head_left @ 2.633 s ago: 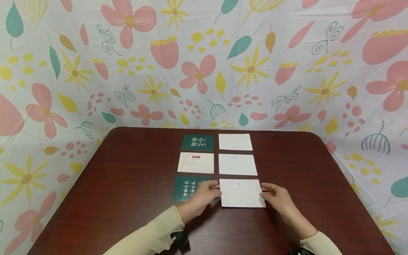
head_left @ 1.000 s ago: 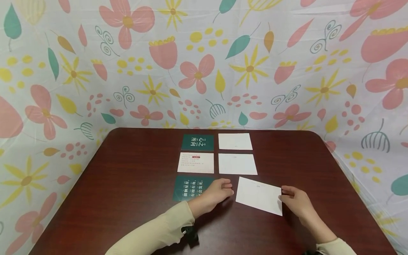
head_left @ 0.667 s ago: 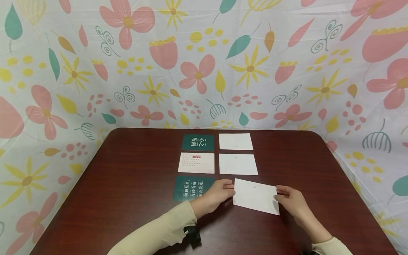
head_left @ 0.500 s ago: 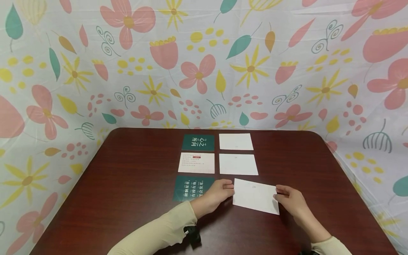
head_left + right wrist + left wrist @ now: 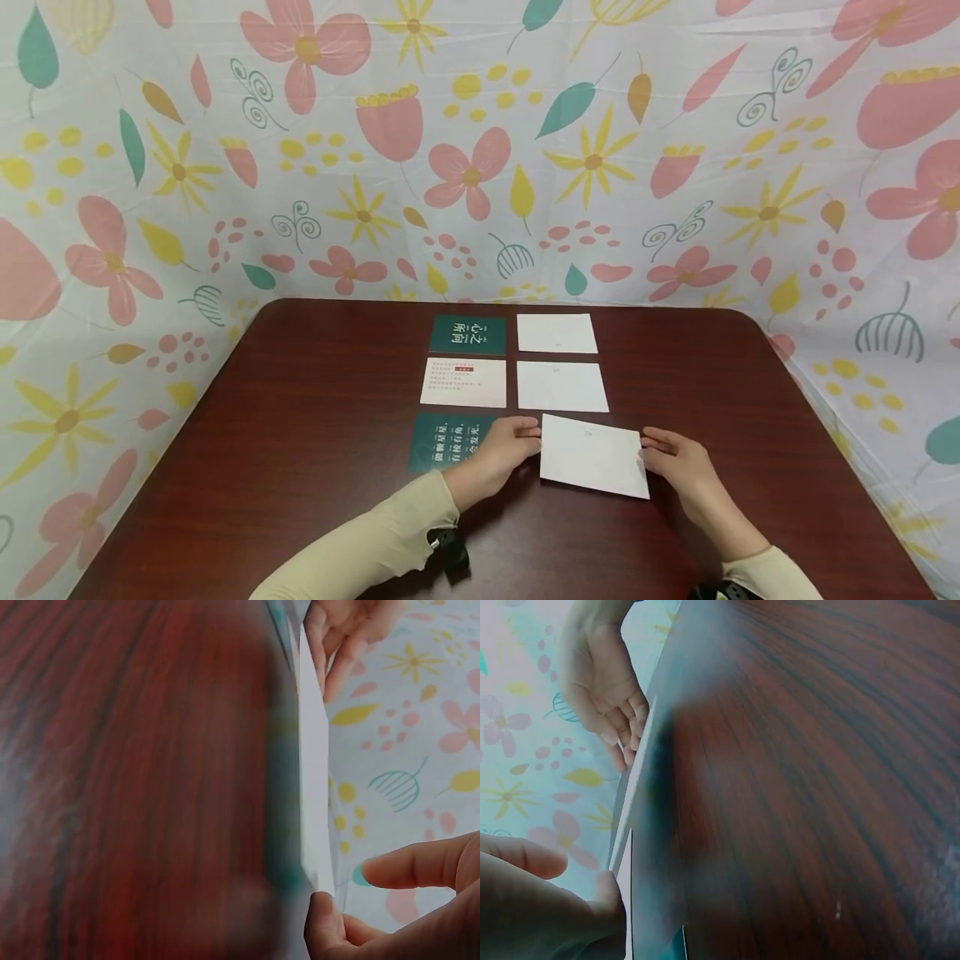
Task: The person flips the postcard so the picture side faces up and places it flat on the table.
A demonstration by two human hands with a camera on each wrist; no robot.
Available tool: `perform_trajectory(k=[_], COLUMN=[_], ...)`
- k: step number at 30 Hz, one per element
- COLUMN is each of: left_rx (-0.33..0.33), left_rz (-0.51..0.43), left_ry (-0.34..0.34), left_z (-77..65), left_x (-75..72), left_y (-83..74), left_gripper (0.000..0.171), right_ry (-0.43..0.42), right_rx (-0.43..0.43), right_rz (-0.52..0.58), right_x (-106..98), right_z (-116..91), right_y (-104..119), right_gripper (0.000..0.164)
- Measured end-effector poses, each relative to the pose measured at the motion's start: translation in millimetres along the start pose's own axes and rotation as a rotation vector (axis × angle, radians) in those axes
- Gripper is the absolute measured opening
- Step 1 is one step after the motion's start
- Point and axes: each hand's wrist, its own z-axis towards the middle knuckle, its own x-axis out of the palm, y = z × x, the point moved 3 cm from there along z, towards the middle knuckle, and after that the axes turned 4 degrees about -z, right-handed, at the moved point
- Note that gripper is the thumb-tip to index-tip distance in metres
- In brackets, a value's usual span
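Card [image 5: 592,454], white | hands [image 5: 495,454] [image 5: 681,471] hold opposite edges | green card [image 5: 438,442] close left, tabletop [image 5: 750,408] spreads right

High head view, close wrist views, same table [image 5: 300,433]

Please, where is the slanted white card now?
In the head view, the slanted white card is right of centre, between the left hand and right hand, below the middle white card.

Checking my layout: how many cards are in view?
6. Left column: far green card, cream card, near green card. Right column: far white card, middle white card, near white card between left hand and right hand. Any stacked underneath wouldn't show.
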Motion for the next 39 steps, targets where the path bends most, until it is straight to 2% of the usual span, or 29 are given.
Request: perform_trajectory(k=[2, 10, 15, 19, 26, 31, 39], left_rx=[-0.001, 0.064, 0.067, 0.067, 0.062, 0.049, 0.099], left_rz=[0.0, 0.111, 0.148, 0.128, 0.042, 0.038, 0.02], left_ry=[-0.004, -0.029, -0.041, -0.062, -0.092, -0.094, -0.092], left_z=[0.0, 0.6, 2.6, 5.0, 3.7, 4.8, 6.6], left_x=[-1.4, -11.3, -18.9, -23.5, -27.0, -28.5, -31.4], left_y=[-0.7, -5.6, -9.4, -9.9, -12.1, -14.0, -17.9], left_gripper=[0.043, 0.042, 0.044, 0.041, 0.023, 0.018, 0.012], right_ry=[0.012, 0.01, 0.0, -0.015, -0.04, -0.043, -0.017], right_rx=[-0.008, -0.027, -0.028, -0.047, -0.051, -0.037, -0.076], right_rz=[0.025, 0.09, 0.088, 0.117, 0.22, 0.297, 0.422], right_x=[1, 4, 6, 7, 7, 4, 0], right_z=[1, 5, 8, 11, 13, 12, 9], right_y=[2, 9, 11, 13, 17, 18, 20], right_gripper=[0.052, 0.052, 0.048, 0.046, 0.046, 0.049, 0.033])
